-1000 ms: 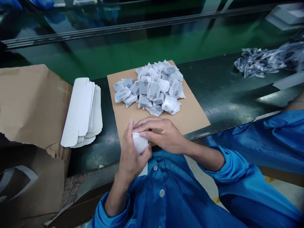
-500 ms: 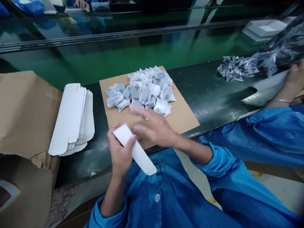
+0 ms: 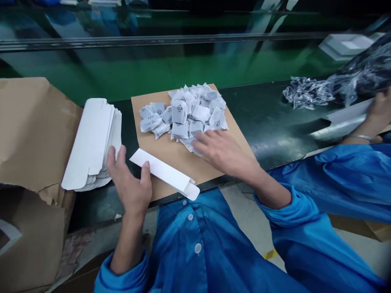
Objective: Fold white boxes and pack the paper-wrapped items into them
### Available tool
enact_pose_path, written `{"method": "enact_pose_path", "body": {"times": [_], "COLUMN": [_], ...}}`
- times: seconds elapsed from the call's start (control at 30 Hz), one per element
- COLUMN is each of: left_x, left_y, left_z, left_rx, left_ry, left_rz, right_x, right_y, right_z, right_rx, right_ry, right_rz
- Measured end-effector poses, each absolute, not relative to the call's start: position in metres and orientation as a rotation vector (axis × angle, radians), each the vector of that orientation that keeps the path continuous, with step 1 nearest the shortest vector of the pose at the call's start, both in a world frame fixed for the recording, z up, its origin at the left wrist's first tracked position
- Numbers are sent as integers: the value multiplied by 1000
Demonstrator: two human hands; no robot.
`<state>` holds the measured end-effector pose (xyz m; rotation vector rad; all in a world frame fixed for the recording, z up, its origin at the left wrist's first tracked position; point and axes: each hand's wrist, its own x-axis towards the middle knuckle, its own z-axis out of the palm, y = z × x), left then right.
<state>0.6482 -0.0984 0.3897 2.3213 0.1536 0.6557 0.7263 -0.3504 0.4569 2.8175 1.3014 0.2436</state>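
Observation:
A slim white carton (image 3: 163, 170), with an end flap standing out at its lower right, lies slanted on the brown cardboard sheet (image 3: 195, 173). My left hand (image 3: 131, 185) is open beside the carton's left end, fingers spread, the thumb tip overlapping its edge. On the sheet is a heap of small white packets (image 3: 200, 113) printed with recycling marks. My right hand (image 3: 224, 154) reaches over the front of this heap, fingers stretched out and slightly blurred. Its fingertips are at the nearest packets; the thumb is hidden.
A stack of flattened white cartons (image 3: 88, 142) lies left of the sheet, by a large cardboard box (image 3: 33, 134). At right are clear plastic bags (image 3: 308, 92) and a co-worker's hand (image 3: 378, 108) at a white piece. A green barrier (image 3: 122, 71) runs behind.
My left hand has let go of the white carton and moved left; the carton now rests on the sheet. My right hand has moved right, to the front of the packet heap.

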Motion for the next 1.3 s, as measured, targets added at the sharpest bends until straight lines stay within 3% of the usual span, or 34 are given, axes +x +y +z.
{"method": "enact_pose_path", "body": {"times": [0.1,0.23,0.43,0.67,0.93,1.17,1.3], "left_x": [638,652,652,626,618,615,618], "left_y": [-86,-81,-81,-78,-90,-93,-98], "left_z": [403,410,416,422,430,428,422], "left_rx": [2630,2765,2820,2867,2820,2753,2782], "left_ry": [-526,-1053,-1335,-1148,-1115,-1130,-1085], "left_rz": [410,105,411,860,919,825,535], "right_x": [698,682,691,659,659,673,686], "right_y": [-367,-371,-364,-365,-364,-363,-359], "right_z": [449,432,414,436,450,461,466], "right_rx": [2750,2968,3195,3270,3158,3331,3478], "right_ry": [1493,1121,865,1026,1397,1504,1305], "right_rz": [62,12,-69,785,-194,-306,-621]}}
